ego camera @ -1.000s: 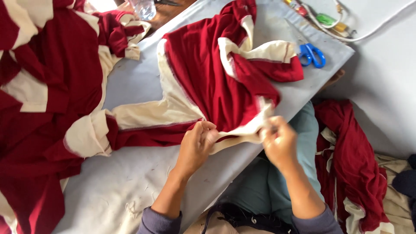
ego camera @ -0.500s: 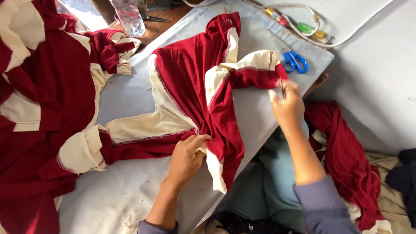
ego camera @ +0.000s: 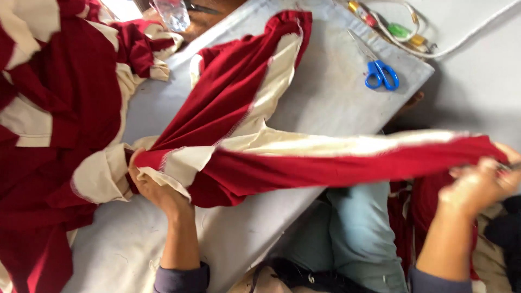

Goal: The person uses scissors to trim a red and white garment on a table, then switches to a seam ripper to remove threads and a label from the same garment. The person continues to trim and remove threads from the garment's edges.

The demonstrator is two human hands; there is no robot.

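A red and cream garment piece (ego camera: 304, 157) is stretched taut across the grey table (ego camera: 336, 103) between my two hands. My left hand (ego camera: 154, 187) grips one end of it near the table's left side, fingers closed in the cloth. Off the table's right edge, my right hand (ego camera: 477, 184) clamps the other end, pulled out over my lap. The rest of the garment (ego camera: 244, 70) trails up toward the table's far side.
A heap of red and cream garments (ego camera: 49, 108) covers the table's left side. Blue-handled scissors (ego camera: 381, 74) lie at the far right corner, beside cables and small plugs (ego camera: 401, 32). A clear plastic bottle (ego camera: 172, 13) stands at the back. More red cloth (ego camera: 429, 201) lies by my knee.
My right hand has swung from the table's far side out to the right, past the edge, and my left hand has moved left. The garment between them is now pulled out long and taut.
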